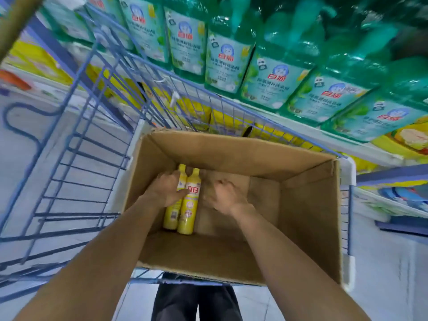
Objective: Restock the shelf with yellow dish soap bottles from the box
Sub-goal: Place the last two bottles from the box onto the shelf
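Supermarket shelves [375, 150] back the cardboard box [231, 154], where the left hand [166, 188] curls round the left yellow dish soap bottle [171, 216]; the slack, empty right hand [225, 196] should grasp the right bottle [190, 209] mid-body.

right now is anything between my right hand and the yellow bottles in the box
Nothing visible. The right hand hangs inside the box just right of the two yellow bottles, with only its bare floor between them. The left hand grips the left bottle.

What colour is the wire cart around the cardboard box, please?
The metal wire cart is blue; head view.
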A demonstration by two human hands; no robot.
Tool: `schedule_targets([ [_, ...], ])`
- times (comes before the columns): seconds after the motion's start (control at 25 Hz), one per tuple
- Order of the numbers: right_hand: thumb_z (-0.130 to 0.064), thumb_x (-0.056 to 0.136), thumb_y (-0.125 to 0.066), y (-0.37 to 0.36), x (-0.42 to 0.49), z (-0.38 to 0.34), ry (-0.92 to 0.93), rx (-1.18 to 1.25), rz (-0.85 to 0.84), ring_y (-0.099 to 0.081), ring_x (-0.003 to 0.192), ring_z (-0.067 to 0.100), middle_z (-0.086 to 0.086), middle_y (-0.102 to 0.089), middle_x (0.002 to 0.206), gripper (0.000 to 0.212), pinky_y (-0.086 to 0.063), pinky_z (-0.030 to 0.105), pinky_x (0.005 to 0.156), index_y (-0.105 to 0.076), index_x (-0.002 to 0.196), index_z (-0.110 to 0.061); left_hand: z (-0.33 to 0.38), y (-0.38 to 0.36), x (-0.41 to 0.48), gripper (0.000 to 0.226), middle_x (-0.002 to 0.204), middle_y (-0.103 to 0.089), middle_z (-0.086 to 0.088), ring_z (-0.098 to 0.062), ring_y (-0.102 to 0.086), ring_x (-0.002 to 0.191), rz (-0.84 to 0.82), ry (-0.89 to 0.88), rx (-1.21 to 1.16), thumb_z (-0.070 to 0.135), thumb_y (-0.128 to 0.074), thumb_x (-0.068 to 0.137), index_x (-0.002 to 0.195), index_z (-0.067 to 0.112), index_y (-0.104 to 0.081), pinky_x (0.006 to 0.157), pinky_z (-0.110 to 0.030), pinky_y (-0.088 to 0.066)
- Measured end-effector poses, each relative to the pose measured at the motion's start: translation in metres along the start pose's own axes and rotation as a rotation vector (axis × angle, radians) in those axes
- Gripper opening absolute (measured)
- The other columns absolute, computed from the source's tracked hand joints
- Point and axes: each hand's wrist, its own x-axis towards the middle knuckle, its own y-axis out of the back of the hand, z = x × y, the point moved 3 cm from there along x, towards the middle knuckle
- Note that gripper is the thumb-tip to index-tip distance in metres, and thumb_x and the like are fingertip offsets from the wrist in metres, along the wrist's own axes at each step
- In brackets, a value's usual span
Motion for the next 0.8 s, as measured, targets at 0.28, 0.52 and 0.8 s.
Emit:
schedule_targets([
  [0.28, -0.051, 0.095, -0.057, -0.061, 0.109, 0.01, 0.012, 0.099, 0.022, -0.057, 0.122, 0.037, 0.019, -0.061, 0.128, 0.055, -0.048, 0.041, 0.094, -0.056, 0.13, -0.009, -0.027, -0.049, 0.108, 0.053, 0.129, -0.062, -0.017, -0.034, -0.056, 0.123, 0.047, 0.024, -0.234, 0.035, -0.075, 0.086, 0.129, 0.008, -0.056, 0.099, -0.035, -0.043],
  [0.52, -0.053, 0.081, -0.074, -0.096, 0.165, 0.016, -0.059, 0.404, 0.138, -0.066, 0.087, 0.027, 0.008, -0.072, 0.093, 0.04, -0.048, 0.032, 0.071, -0.068, 0.09, -0.015, -0.045, -0.085, 0.149, 0.043, 0.126, -0.066, -0.016, -0.033, -0.061, 0.119, 0.163, 0.147, -0.404, 0.028, -0.07, 0.089, 0.127, 0.01, -0.059, 0.097, -0.039, -0.048],
  [0.8, -0.016, 0.082, -0.084, -0.102, 0.146, 0.05, -0.165, 0.907, 0.077, -0.063, 0.089, 0.014, 0.005, -0.07, 0.099, 0.032, -0.054, 0.025, 0.076, -0.07, 0.106, -0.001, -0.058, -0.11, 0.159, 0.04, 0.099, -0.076, -0.01, -0.022, -0.069, 0.09, 0.072, 0.165, -0.674, 0.031, -0.084, 0.068, 0.098, 0.008, -0.074, 0.09, -0.043, -0.057],
])
